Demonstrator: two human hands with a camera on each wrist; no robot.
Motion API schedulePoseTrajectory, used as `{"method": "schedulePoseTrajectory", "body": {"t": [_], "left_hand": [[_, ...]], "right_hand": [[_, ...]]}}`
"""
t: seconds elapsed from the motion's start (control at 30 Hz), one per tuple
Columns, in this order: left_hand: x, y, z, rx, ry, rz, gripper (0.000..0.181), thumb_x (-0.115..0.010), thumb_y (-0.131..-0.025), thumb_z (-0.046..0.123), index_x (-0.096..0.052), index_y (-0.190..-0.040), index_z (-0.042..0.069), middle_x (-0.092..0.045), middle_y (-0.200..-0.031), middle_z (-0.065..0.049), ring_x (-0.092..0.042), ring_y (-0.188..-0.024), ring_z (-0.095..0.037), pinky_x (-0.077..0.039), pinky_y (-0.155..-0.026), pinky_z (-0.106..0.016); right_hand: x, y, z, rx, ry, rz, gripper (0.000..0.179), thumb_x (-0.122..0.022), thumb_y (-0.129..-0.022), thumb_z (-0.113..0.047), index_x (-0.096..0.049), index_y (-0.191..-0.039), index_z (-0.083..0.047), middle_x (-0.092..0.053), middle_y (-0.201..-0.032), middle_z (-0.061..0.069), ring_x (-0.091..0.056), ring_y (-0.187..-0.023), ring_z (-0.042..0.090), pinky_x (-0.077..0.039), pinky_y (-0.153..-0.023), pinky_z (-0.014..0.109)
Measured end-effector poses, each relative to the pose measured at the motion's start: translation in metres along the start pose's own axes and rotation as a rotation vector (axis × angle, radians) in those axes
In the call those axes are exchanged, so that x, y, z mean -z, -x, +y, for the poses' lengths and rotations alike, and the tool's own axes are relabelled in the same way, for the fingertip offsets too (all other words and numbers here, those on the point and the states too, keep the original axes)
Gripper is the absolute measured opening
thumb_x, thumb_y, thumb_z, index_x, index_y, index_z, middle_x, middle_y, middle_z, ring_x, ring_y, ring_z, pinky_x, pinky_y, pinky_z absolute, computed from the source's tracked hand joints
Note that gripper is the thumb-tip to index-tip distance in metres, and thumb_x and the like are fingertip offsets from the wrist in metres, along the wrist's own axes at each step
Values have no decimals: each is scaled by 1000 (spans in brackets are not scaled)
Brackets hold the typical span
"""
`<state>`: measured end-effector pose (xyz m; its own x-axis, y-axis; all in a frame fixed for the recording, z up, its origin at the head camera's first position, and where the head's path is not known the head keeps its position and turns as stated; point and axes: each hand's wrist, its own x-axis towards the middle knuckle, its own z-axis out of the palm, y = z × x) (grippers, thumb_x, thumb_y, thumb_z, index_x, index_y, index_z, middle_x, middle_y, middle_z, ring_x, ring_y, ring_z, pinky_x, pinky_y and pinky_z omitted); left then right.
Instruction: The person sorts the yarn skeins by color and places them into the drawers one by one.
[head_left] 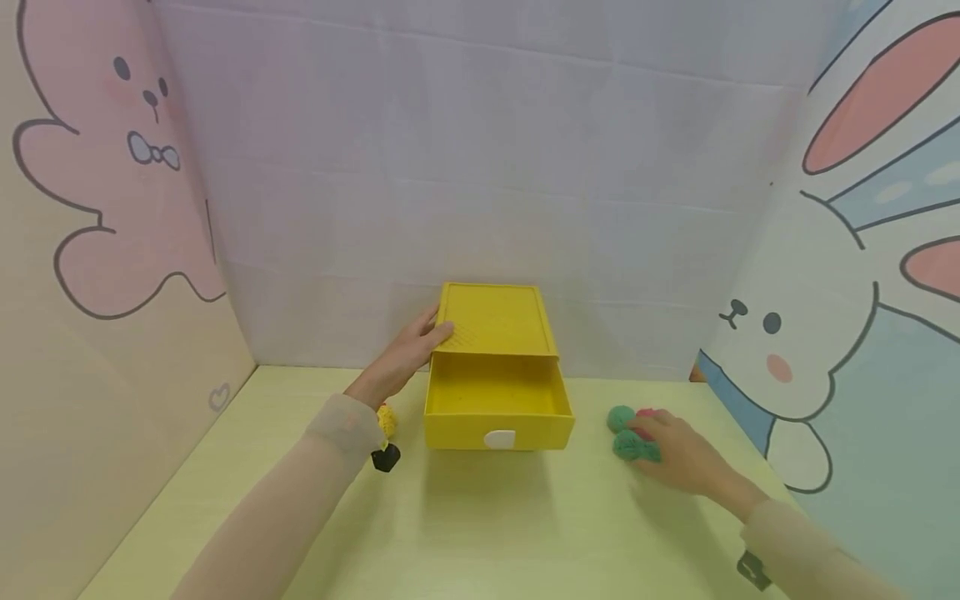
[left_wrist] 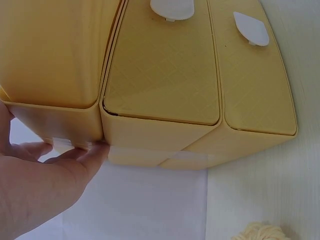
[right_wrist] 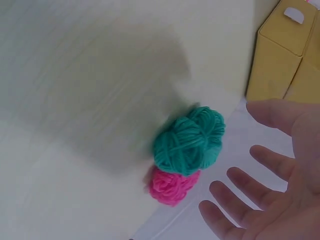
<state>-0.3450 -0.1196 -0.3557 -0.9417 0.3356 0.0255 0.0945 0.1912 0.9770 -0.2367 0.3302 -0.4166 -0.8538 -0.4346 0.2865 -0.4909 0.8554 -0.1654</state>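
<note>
A yellow drawer cabinet (head_left: 495,321) stands in the middle with its top drawer (head_left: 498,431) pulled out; no contents show in the drawer. My left hand (head_left: 405,350) lies at the cabinet's left side, thumb over the top edge and fingers touching the side wall (left_wrist: 150,140). On the right, my right hand (head_left: 678,454) hovers by green yarn balls (head_left: 628,446) and a pink yarn ball (head_left: 647,423). Its fingers (right_wrist: 235,195) are spread and slightly bent, apart from the green yarn (right_wrist: 187,142) and pink yarn (right_wrist: 172,186) in the right wrist view.
Yellow yarn (head_left: 386,419) lies left of the cabinet, partly behind the left sleeve. A small black object (head_left: 386,458) shows beside that sleeve. White cloth (head_left: 487,167) hangs behind the table (head_left: 480,533), and printed panels (head_left: 795,333) bound both sides.
</note>
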Motion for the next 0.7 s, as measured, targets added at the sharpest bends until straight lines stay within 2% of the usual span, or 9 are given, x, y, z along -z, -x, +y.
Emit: {"method": "schedulePoseTrajectory", "body": {"t": [0.33, 0.47, 0.7], "left_hand": [[0, 1, -1, 9, -2, 8, 82, -51, -112, 51, -1, -173, 28, -15, -177, -10, -21, -162, -35, -24, -127, -63], [-1, 0, -1, 4, -2, 9, 81, -51, -112, 50, -2, -173, 29, -18, -177, -11, -23, -161, -36, -25, -127, -63], [-1, -1, -2, -13, 6, 6, 78, -51, -112, 48, -5, -173, 31, -21, -176, -9, -26, -160, -34, -26, -126, -63]], "right_hand": [[-23, -2, 19, -75, -77, -14, 55, -93, -77, -11, -70, -125, 3, -65, -118, 24, -68, -97, 45, -59, -81, 63], [-32, -2, 22, -111, -76, -28, 56, -93, -77, -13, -69, -125, 4, -68, -118, 26, -68, -102, 49, -58, -85, 65], [-43, -4, 22, -121, -95, -28, 53, -91, -78, -10, -68, -124, 5, -70, -120, 27, -68, -109, 51, -57, -90, 66]]}}
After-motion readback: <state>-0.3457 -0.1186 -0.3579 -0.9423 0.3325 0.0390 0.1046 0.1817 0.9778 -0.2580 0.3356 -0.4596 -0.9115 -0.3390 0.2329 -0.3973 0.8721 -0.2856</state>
